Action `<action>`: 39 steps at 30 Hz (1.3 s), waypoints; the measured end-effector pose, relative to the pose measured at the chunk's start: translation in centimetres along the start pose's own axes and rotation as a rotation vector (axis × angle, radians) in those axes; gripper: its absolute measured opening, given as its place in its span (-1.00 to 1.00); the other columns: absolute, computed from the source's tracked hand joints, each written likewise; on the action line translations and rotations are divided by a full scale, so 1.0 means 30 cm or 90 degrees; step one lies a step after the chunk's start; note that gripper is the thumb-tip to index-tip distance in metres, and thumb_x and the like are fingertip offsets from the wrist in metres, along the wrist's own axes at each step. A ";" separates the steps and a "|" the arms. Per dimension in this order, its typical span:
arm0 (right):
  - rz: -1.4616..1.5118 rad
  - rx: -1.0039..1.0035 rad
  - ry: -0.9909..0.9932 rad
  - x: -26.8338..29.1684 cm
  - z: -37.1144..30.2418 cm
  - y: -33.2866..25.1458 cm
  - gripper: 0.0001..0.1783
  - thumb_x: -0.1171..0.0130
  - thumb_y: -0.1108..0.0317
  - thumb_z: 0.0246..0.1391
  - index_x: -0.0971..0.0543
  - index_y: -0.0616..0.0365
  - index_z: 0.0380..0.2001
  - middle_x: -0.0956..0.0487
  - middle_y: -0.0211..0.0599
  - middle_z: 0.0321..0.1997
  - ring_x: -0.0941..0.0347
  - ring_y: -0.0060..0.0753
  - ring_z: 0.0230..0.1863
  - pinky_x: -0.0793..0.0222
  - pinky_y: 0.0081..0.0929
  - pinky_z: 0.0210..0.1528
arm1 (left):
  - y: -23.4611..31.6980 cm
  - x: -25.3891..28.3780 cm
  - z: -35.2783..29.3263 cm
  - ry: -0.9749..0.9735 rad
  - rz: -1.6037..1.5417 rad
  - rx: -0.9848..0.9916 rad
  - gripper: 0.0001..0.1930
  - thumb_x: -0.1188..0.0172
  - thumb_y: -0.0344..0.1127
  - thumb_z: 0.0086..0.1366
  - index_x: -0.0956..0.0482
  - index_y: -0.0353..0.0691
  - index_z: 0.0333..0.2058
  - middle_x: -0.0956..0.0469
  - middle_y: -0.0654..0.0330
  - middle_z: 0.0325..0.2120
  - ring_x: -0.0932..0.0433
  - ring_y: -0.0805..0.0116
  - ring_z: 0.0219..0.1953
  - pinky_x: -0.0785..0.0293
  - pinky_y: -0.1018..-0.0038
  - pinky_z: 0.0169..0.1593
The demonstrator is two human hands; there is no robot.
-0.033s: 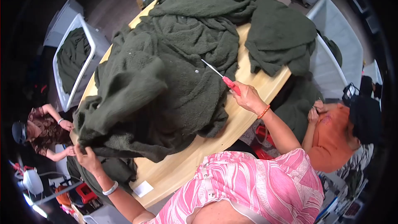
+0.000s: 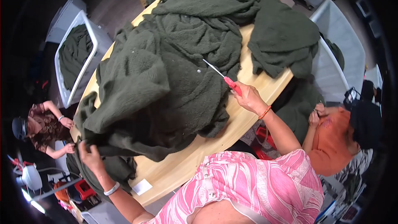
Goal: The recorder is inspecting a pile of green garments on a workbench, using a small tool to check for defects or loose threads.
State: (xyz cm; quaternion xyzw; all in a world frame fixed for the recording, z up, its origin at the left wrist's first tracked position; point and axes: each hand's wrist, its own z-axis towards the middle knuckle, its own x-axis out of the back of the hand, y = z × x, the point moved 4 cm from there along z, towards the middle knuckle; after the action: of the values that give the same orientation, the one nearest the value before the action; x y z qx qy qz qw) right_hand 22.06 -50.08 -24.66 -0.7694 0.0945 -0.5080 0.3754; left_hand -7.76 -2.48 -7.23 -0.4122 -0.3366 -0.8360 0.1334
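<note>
A large dark green fleece cloth (image 2: 182, 95) lies heaped in folds on a pale wooden table (image 2: 248, 124). My right hand (image 2: 249, 99) is closed around the red handle of a slim tool (image 2: 232, 86). Its narrow silver shaft points up and left over the cloth; I cannot tell its exact kind. At the heap's lower left edge is my left hand (image 2: 90, 157), slightly blurred. Its fingers are stretched and apart beside the cloth, and I see no clear grip. A small white spot (image 2: 199, 71) shows on the fleece near the tool's tip.
More green cloth (image 2: 284, 37) lies at the table's right end. A white bin (image 2: 94, 49) with green cloth stands at left, another white bin (image 2: 346, 37) at right. One person (image 2: 47, 128) works at far left, another in orange (image 2: 331, 135) at right. A white paper (image 2: 141, 187) lies near me.
The view has shifted slightly. My left hand's fingers have moved a little, and the raised fold beside them has changed shape slightly. My right hand still holds the red-handled tool.
</note>
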 end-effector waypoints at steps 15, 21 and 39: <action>-0.025 0.086 -0.030 0.026 0.056 -0.034 -0.76 -0.13 0.29 0.17 -0.46 0.10 -0.13 -0.57 0.14 -0.43 -0.51 0.30 -0.30 -0.41 0.08 -0.24 | -0.341 -0.032 -0.646 -0.561 0.525 0.450 -0.67 -0.16 -0.44 0.11 -0.55 -0.25 -0.09 -0.56 -0.17 -0.09 -0.53 -0.19 -0.01 -0.50 0.07 0.03; -0.033 0.071 -0.010 -0.034 -0.021 -0.084 -0.76 -0.13 0.29 0.17 -0.48 0.13 -0.12 -0.58 0.15 -0.37 -0.51 0.30 -0.25 -0.41 0.06 -0.20 | -0.104 -0.151 -0.532 -0.376 0.005 0.108 0.08 -0.47 -0.38 -0.05 0.02 -0.21 0.40 -0.17 -0.13 0.28 -0.22 -0.04 0.32 -0.20 0.23 0.34; -0.015 0.062 -0.027 -0.162 -0.235 -0.299 -0.75 -0.09 0.45 0.15 -0.52 0.14 -0.08 -0.61 -0.05 -0.43 -0.59 0.07 -0.28 -0.46 -0.21 -0.17 | -0.551 -0.207 -1.139 -0.308 -0.029 0.067 -0.53 -0.10 -0.61 -0.19 -0.50 -0.25 -0.17 -0.45 -0.09 -0.14 -0.42 -0.13 -0.06 -0.40 0.09 -0.03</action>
State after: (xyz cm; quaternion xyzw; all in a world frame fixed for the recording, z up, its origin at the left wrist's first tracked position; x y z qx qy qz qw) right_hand 11.68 -44.61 -20.65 -0.7619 0.0523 -0.5001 0.4083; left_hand -32.66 -13.62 -34.38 -0.5853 -0.4107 -0.6972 0.0516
